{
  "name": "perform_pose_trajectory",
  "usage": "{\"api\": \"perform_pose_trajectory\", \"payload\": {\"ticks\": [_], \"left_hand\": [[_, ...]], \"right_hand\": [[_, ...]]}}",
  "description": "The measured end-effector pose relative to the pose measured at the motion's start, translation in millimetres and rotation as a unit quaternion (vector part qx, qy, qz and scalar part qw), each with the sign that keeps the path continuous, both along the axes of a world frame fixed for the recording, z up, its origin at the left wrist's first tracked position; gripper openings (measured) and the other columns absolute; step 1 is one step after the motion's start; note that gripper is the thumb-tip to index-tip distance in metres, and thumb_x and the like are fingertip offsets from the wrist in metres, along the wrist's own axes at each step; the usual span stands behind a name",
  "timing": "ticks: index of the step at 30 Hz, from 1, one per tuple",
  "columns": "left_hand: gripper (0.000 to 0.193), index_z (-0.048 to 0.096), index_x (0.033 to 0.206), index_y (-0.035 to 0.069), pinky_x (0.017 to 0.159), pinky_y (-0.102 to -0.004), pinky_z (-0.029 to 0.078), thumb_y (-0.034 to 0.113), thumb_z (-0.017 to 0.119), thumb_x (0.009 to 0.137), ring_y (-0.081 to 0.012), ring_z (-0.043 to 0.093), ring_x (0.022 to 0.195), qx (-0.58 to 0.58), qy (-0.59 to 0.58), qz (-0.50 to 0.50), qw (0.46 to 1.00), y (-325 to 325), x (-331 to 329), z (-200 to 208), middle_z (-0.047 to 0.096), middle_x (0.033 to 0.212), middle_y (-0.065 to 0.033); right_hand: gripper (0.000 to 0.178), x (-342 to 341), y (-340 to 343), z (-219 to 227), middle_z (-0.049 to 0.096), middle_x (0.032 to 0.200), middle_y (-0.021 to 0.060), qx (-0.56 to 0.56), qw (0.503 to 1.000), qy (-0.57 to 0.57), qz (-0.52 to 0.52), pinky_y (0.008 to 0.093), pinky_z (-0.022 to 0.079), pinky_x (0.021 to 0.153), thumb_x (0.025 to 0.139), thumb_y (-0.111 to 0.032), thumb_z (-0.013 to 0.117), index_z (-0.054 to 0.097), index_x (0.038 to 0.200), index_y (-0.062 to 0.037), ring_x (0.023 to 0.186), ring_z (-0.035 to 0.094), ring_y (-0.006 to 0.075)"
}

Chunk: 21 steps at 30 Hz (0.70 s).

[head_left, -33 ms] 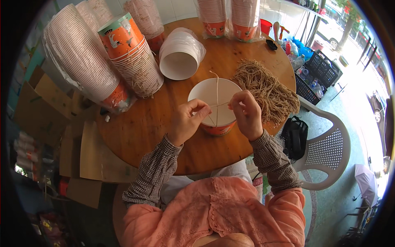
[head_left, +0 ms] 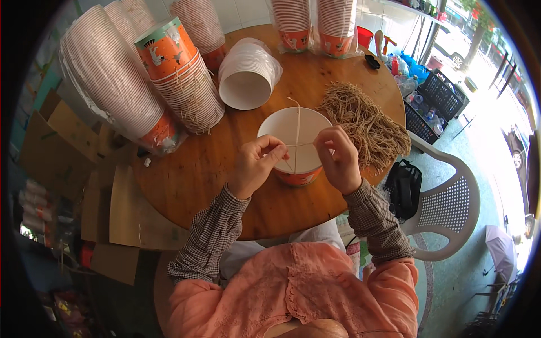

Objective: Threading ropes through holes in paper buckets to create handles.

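A white-lined paper bucket (head_left: 295,121) with an orange printed outside stands upright near the middle of the round wooden table. Thin tan string (head_left: 297,133) runs across its open mouth, and a loose end sticks out past the far rim. At the near left of the rim, my left hand (head_left: 256,166) is closed in a pinch on the string. Over the right side of the rim, my right hand (head_left: 340,155) pinches it too. Between my fingers a short length stretches sideways, crossing the lengthwise strand. A heap of cut strings (head_left: 366,127) lies right of the bucket.
Tall bagged stacks of paper buckets (head_left: 107,73) fill the table's left. An unwrapped stack (head_left: 183,90) and bagged white bowls (head_left: 245,84) stand beside them. More bagged stacks (head_left: 336,25) line the back. Cardboard boxes (head_left: 124,208) are at left, a white plastic chair (head_left: 451,197) at right.
My right hand has shifted very slightly, and the string between my hands now lies more level. The bucket's rim has moved a touch to the right.
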<state>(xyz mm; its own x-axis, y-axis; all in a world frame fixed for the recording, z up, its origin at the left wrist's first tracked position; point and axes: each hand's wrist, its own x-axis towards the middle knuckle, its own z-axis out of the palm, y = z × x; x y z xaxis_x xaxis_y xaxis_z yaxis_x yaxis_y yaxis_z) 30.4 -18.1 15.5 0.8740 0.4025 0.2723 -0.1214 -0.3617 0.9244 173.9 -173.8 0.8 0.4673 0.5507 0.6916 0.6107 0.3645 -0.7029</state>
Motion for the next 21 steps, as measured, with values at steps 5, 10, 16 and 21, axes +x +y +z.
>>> {"api": "perform_pose_trajectory", "payload": {"ticks": [5, 10, 16, 21], "left_hand": [[0.016, 0.065, 0.096, -0.002, 0.074, -0.0220, 0.049, 0.013, 0.061, 0.094, -0.0081, 0.061, 0.081, -0.183, -0.002, -0.045, 0.982, -1.3, -1.0, 8.0, 0.066, 0.087, -0.0026], [0.020, 0.064, 0.106, -0.003, 0.079, -0.0227, 0.047, 0.012, 0.060, 0.094, -0.0092, 0.060, 0.079, -0.211, 0.050, -0.068, 0.974, -11.5, 0.5, 15.8, 0.065, 0.085, -0.0030], [0.019, 0.067, 0.105, -0.001, 0.066, -0.0195, 0.046, 0.012, 0.063, 0.092, -0.0055, 0.057, 0.075, -0.142, 0.058, -0.070, 0.986, -13.3, 1.7, 14.2, 0.066, 0.088, -0.0014], [0.015, 0.068, 0.099, 0.000, 0.064, -0.0195, 0.045, 0.013, 0.062, 0.093, -0.0055, 0.056, 0.073, -0.132, 0.001, -0.044, 0.990, -7.0, 4.2, 2.5, 0.064, 0.083, 0.0005]], "right_hand": [[0.016, -13.7, -7.9, 26.5, 0.055, 0.106, 0.0118, -0.067, 0.963, -0.259, 0.012, 0.0385, 0.048, 0.079, 0.079, -0.003, 0.067, 0.061, 0.093, -0.0069, 0.095, 0.057, 0.0324], [0.012, -11.2, 5.9, 31.0, 0.055, 0.111, 0.0134, -0.032, 0.980, -0.190, 0.042, 0.0383, 0.047, 0.082, 0.080, -0.004, 0.067, 0.063, 0.091, -0.0068, 0.101, 0.055, 0.0330], [0.013, -6.0, 5.3, 24.8, 0.062, 0.099, 0.0115, -0.069, 0.994, -0.070, 0.041, 0.0325, 0.049, 0.076, 0.082, -0.007, 0.068, 0.065, 0.095, -0.0051, 0.090, 0.061, 0.0238], [0.013, -10.4, 0.0, 28.3, 0.068, 0.089, 0.0032, -0.206, 0.974, 0.042, 0.079, 0.0253, 0.051, 0.077, 0.088, -0.007, 0.067, 0.065, 0.098, 0.0014, 0.084, 0.061, 0.0077]]}}
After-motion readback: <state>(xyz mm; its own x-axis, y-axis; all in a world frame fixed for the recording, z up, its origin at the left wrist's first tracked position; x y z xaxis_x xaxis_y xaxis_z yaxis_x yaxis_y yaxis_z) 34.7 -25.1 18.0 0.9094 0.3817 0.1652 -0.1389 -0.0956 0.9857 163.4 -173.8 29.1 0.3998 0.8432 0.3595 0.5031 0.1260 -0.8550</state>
